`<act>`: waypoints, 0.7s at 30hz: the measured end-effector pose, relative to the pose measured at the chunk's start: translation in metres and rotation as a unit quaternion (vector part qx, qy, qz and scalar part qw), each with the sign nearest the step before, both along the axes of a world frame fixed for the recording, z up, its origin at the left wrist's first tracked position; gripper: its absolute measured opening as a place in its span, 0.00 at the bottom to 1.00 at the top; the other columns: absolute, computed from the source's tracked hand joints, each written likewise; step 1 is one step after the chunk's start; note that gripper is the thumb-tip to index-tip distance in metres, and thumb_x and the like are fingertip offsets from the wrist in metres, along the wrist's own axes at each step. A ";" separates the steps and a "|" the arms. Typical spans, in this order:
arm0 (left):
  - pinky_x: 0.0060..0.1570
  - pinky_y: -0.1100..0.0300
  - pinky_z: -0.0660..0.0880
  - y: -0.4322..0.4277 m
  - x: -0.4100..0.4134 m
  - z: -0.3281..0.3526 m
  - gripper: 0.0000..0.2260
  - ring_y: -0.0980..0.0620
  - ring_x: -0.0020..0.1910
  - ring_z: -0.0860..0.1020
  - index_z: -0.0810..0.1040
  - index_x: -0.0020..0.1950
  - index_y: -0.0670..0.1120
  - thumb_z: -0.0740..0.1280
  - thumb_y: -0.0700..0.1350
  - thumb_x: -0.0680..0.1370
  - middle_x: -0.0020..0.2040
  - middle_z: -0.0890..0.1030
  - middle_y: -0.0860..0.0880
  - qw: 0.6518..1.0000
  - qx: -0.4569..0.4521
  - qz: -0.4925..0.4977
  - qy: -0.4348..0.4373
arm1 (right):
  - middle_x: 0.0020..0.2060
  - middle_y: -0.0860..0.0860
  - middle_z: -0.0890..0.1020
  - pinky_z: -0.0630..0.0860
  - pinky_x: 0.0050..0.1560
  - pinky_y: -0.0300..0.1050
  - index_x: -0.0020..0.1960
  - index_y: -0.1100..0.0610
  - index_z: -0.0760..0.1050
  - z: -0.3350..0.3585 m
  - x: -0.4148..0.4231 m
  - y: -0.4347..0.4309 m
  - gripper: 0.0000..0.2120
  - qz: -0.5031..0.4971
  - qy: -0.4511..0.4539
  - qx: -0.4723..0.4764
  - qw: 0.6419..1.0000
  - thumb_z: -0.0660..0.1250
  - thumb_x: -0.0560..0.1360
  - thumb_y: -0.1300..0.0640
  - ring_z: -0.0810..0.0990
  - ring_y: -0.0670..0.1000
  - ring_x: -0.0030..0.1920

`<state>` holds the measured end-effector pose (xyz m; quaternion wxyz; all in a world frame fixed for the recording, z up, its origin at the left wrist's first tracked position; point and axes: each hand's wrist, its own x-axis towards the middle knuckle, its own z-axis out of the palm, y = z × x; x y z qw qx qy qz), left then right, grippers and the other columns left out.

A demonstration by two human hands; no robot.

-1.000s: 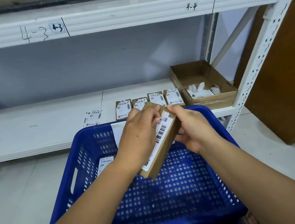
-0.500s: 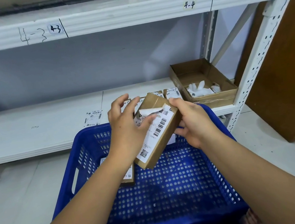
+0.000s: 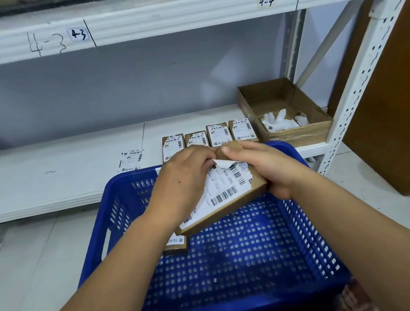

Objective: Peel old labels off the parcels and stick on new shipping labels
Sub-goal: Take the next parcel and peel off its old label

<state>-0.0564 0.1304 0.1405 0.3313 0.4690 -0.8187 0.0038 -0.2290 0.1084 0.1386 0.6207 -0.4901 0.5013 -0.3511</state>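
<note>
Shelving [image 3: 56, 173] fills the whole back of the view, white and low, with the blue basket [image 3: 133, 176] parked in front of it at 6 o'clock. The cardboard box [image 3: 298, 131] on the shelf at 2 o'clock has crumpled white scraps in it, peeled label bits I'd guess.

The held parcel [image 3: 234, 204] is a flat brown carton, tilted over the basket pretty much dead centre. The right hand [image 3: 268, 167] grips its 1 o'clock end, thumb on top, fingers wrapped underneath. The left hand [image 3: 184, 184] covers the 10 o'clock side, fingers pinching the curled-up white corner of the old label [image 3: 222, 192]. Only that top edge is lifted; the rest looks stuck flat.

A row of four parcels [image 3: 209, 136] sits on the shelf at 12 o'clock, loose label sheets [image 3: 131, 160] lie at 10 o'clock, and one spare parcel [image 3: 176, 247] sits in the basket under the held one.

So it's the peel step, barely started. Next move probably wants a slow, low pull toward 7 o'clock so the paper doesn't tear, with the right hand bracing the carton.
</note>
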 end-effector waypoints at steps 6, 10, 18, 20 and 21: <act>0.52 0.55 0.72 0.002 -0.002 -0.001 0.06 0.46 0.56 0.77 0.77 0.51 0.40 0.61 0.39 0.80 0.58 0.80 0.47 0.998 0.053 0.012 0.024 | 0.46 0.56 0.86 0.78 0.55 0.54 0.57 0.56 0.80 -0.007 0.000 -0.004 0.13 -0.063 -0.040 0.004 0.997 0.73 0.73 0.54 0.85 0.58 0.50; 0.49 0.61 0.66 0.003 -0.006 -0.001 0.06 0.51 0.63 0.71 0.72 0.52 0.41 0.56 0.41 0.82 0.67 0.74 0.54 0.996 0.083 0.020 0.032 | 0.47 0.56 0.86 0.80 0.52 0.53 0.61 0.56 0.79 -0.012 -0.001 -0.008 0.22 -0.094 -0.056 0.008 0.994 0.76 0.69 0.52 0.85 0.57 0.48; 0.24 0.61 0.70 0.000 -0.002 -0.017 0.07 0.46 0.35 0.79 0.68 0.49 0.47 0.58 0.42 0.72 0.40 0.82 0.47 0.986 -0.100 0.016 -0.129 | 0.49 0.56 0.86 0.80 0.56 0.58 0.65 0.56 0.76 -0.017 0.000 -0.009 0.32 -0.157 -0.084 0.012 0.984 0.79 0.64 0.50 0.86 0.57 0.48; 0.23 0.60 0.69 0.000 -0.002 -0.016 0.08 0.46 0.35 0.78 0.68 0.49 0.46 0.59 0.40 0.71 0.39 0.81 0.46 0.984 -0.126 0.007 -0.125 | 0.50 0.55 0.86 0.79 0.58 0.58 0.65 0.55 0.76 -0.020 0.004 -0.009 0.37 -0.168 -0.081 0.009 0.982 0.79 0.59 0.46 0.85 0.57 0.49; 0.23 0.60 0.69 0.000 -0.002 -0.016 0.08 0.46 0.36 0.78 0.68 0.49 0.46 0.59 0.40 0.71 0.39 0.80 0.46 0.983 -0.134 0.003 -0.127 | 0.51 0.55 0.85 0.78 0.59 0.58 0.64 0.55 0.77 -0.020 0.005 -0.009 0.38 -0.173 -0.081 0.007 0.982 0.79 0.57 0.45 0.85 0.57 0.51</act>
